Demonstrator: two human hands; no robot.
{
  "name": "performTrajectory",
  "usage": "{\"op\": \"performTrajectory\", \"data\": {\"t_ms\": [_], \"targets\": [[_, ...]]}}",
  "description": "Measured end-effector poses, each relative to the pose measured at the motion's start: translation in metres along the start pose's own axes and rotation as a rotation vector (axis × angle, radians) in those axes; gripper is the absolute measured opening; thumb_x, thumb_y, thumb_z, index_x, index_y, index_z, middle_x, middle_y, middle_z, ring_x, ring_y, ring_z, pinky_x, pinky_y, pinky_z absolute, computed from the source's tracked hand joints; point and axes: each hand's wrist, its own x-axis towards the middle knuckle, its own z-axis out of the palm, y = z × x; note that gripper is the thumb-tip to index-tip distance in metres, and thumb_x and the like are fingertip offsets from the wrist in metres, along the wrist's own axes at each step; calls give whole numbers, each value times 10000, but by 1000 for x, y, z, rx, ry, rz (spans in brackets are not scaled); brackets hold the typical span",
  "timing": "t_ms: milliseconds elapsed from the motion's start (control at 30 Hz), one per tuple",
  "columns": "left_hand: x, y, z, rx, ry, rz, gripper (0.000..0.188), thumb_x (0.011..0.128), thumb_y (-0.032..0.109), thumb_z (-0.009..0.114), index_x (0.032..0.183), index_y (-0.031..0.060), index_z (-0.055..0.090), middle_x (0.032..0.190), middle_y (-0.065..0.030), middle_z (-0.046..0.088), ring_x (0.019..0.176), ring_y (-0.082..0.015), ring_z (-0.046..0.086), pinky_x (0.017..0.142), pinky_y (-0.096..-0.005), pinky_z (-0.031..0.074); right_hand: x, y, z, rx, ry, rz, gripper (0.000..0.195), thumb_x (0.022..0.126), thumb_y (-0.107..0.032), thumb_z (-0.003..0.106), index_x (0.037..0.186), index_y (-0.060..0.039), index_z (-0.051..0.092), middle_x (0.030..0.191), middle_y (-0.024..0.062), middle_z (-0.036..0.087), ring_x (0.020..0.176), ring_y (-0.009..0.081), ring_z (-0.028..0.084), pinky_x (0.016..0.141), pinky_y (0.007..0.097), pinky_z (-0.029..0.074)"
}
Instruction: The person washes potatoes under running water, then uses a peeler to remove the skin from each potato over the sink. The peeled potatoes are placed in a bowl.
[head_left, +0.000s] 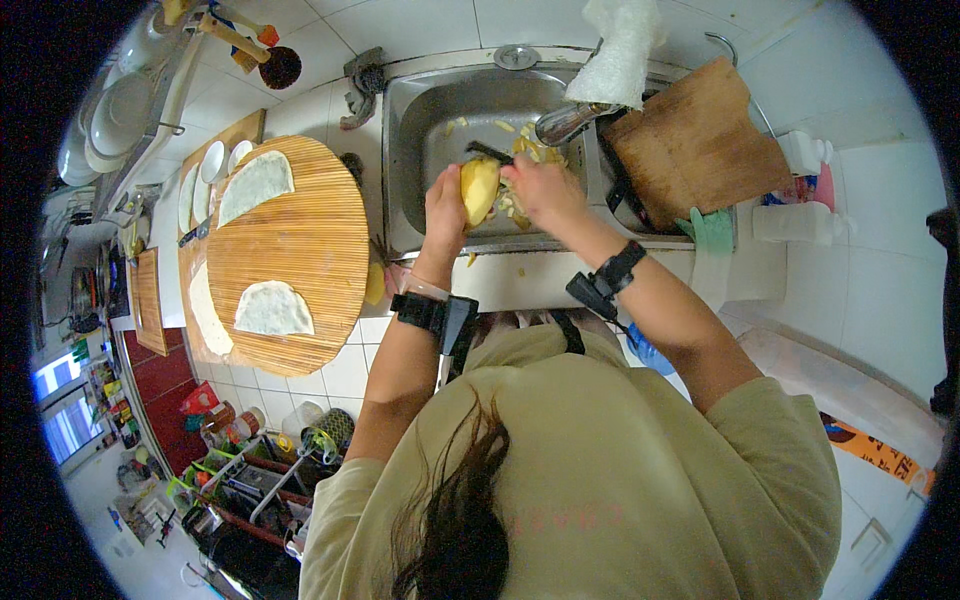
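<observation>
Over the stainless steel sink (424, 124), my left hand (445, 214) grips a mostly peeled yellow potato (480, 193). My right hand (551, 196), slightly blurred, is closed around what looks like a black peeler (489, 153). The peeler's dark head lies across the far end of the potato; its handle is mostly hidden by my fingers. Yellow peelings (551, 155) are heaped in the basin below and behind my right hand, and a few scraps stick to the basin's far side. The metal faucet (562, 126) reaches in just beyond the peelings.
To the left, a round bamboo-slat board (300, 232) carries folded dough pieces (274, 307), with a knife (196, 231) and white bowls (214, 161) beside it. A worn wooden board (697, 142) leans at the sink's right, near a green rubber glove (711, 229). White wrap (619, 52) hangs above the faucet.
</observation>
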Motion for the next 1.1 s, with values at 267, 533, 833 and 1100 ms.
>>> {"op": "performTrajectory", "data": {"t_ms": [267, 533, 833, 1100], "targets": [[13, -4, -17, 349, 69, 252, 346, 938, 282, 417, 991, -13, 591, 851, -48, 599, 738, -90, 522, 670, -230, 428, -5, -16, 10, 176, 155, 31, 305, 912, -320, 427, 865, -26, 499, 656, 225, 581, 633, 426, 574, 542, 509, 449], [13, -24, -24, 129, 118, 166, 318, 927, 286, 443, 1017, 11, 575, 858, -46, 595, 728, -123, 553, 603, -255, 452, 3, -12, 30, 179, 103, 140, 356, 913, -361, 406, 863, -23, 506, 685, 239, 586, 664, 427, 578, 599, 497, 460], [0, -27, -31, 184, 142, 272, 330, 932, 297, 439, 1028, 15, 583, 865, -48, 596, 733, -111, 548, 647, -251, 460, 7, -18, 49, 308, 102, 181, 375, 917, -341, 399, 853, 0, 542, 731, 235, 597, 690, 406, 588, 610, 489, 461], [-5, -9, -25, 104, 170, 308, 317, 936, 255, 442, 997, -20, 588, 883, -43, 603, 765, -86, 539, 679, -214, 441, 4, -26, 31, 322, 88, 177, 323, 913, -292, 411, 857, -5, 546, 738, 223, 598, 704, 396, 592, 607, 470, 463]]}}
